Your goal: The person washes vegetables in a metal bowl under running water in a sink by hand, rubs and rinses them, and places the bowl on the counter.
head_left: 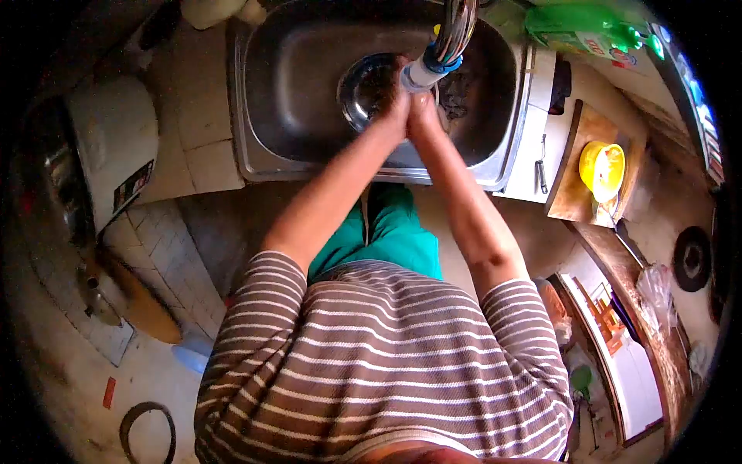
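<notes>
Both my hands are together over the steel sink (pixel 294 147), right under the faucet's white nozzle (pixel 423 75). My left hand (pixel 396 100) is beside the rim of a round, shiny metal bowl (pixel 357 97) in the sink. Against it lies my right hand (pixel 421 108), with the wrists nearly touching. The faucet covers most of the fingers, so whether they hold anything is hidden. Some dark, crumpled material (pixel 457 97) lies in the sink to the right of my hands.
A green bottle (pixel 580 27) lies behind the sink on the right. A yellow bowl (pixel 601 170) sits on a wooden board (pixel 572 189), near a dark-handled utensil (pixel 542 174). On the left counter stands a large white appliance (pixel 116 131).
</notes>
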`<control>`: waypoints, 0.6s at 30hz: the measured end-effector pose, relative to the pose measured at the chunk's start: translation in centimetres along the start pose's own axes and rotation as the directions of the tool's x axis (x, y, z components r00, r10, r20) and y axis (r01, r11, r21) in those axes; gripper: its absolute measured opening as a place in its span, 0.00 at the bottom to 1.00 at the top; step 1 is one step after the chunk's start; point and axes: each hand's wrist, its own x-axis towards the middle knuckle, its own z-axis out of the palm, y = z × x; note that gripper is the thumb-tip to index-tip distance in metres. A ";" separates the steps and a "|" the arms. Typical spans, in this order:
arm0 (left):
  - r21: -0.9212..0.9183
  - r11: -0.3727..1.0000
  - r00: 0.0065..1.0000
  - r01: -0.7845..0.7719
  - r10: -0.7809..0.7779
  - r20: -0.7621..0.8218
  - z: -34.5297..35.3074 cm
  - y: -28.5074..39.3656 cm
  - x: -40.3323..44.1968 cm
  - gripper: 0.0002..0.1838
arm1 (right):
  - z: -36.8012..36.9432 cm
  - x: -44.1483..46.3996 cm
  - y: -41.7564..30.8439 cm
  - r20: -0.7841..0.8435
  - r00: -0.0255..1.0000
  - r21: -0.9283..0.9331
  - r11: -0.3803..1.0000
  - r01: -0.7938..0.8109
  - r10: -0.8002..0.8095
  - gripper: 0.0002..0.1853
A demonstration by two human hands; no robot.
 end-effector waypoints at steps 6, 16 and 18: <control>-0.315 0.947 0.998 0.056 -0.041 0.054 -3.1 -5.5 5.3 0.33 | -1.0 1.3 0.5 0.302 0.865 -0.457 0.735 0.501 -0.401 0.21; 0.055 0.998 0.999 0.023 -0.021 -0.033 -3.6 -4.1 5.9 0.20 | 0.2 -1.1 0.3 -0.087 0.884 -0.600 0.732 0.322 -0.459 0.11; -0.031 0.995 0.991 0.090 -0.087 0.104 -4.8 -3.8 6.4 0.19 | 0.9 -1.3 1.2 -0.239 0.938 -0.343 0.926 0.160 -0.251 0.09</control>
